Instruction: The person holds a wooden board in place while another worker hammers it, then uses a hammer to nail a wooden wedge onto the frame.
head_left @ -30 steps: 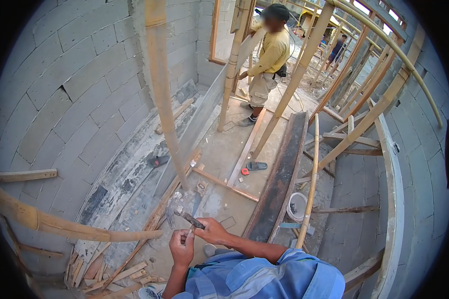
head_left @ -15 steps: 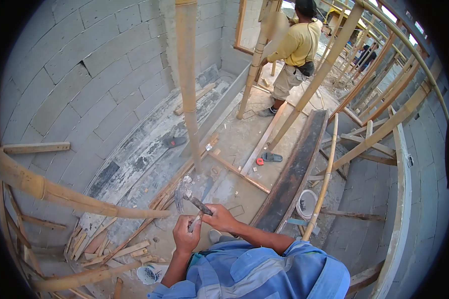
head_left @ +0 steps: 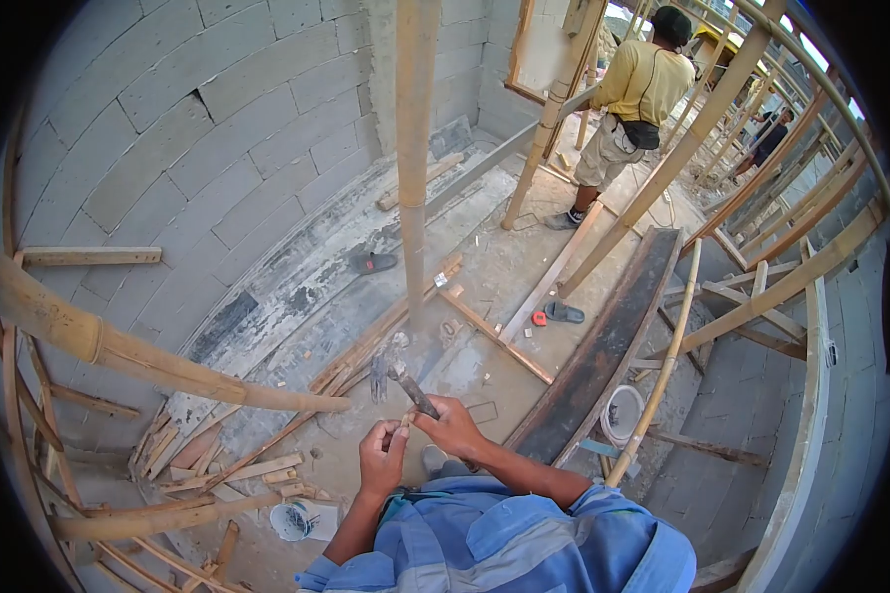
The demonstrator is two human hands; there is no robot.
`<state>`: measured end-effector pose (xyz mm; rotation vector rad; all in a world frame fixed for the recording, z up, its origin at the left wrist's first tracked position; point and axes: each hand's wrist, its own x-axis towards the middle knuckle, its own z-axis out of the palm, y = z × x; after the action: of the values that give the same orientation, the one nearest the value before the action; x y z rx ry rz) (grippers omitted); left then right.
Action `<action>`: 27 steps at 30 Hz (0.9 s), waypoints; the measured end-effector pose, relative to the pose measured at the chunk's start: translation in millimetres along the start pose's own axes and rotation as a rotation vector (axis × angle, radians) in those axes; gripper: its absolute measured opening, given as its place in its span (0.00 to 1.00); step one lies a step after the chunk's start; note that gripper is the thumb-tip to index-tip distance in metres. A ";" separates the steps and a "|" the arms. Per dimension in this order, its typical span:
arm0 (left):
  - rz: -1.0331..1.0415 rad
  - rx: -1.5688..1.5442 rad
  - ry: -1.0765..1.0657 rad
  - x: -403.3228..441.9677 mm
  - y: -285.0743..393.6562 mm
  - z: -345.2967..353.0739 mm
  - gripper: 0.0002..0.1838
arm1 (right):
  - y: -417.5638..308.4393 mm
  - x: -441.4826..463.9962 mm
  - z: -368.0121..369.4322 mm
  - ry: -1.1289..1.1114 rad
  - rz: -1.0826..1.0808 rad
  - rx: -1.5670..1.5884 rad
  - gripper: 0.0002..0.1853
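Observation:
My right hand is wrapped around the dark handle of a hammer. The hammer's worn metal head points away from me over the floor. Close beside it, my left hand is closed in a pinch. A small pale sliver shows at the fingertips, where the two hands nearly meet; its kind is too small to make out.
An upright bamboo pole stands ahead, and another bamboo pole slants in at left. A co-worker in a yellow shirt stands beyond, near a long grey board. Scrap wood, a bucket and a slipper lie around.
The view has shifted, so the scene sits farther right. The long grey board has moved up toward the co-worker. My hands remain close together, with the hammer still in the right.

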<state>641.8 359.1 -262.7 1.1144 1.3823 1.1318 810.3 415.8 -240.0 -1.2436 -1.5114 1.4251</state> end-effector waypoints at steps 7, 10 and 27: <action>-0.098 -0.108 -0.094 2.0 6.6 -1.6 0.13 | 13.9 3.8 -0.8 0.047 0.077 0.001 0.09; -0.112 -0.081 -0.127 -1.4 -7.0 -6.4 0.14 | 22.6 7.8 -1.8 0.090 0.109 0.036 0.08; 0.082 0.159 0.128 -38.8 -37.1 -36.7 0.20 | 20.4 15.8 33.2 -0.118 0.445 0.213 0.08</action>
<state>606.4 312.8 -291.4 1.2390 1.5602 1.1852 778.0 419.3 -266.7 -1.4390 -1.1577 1.9203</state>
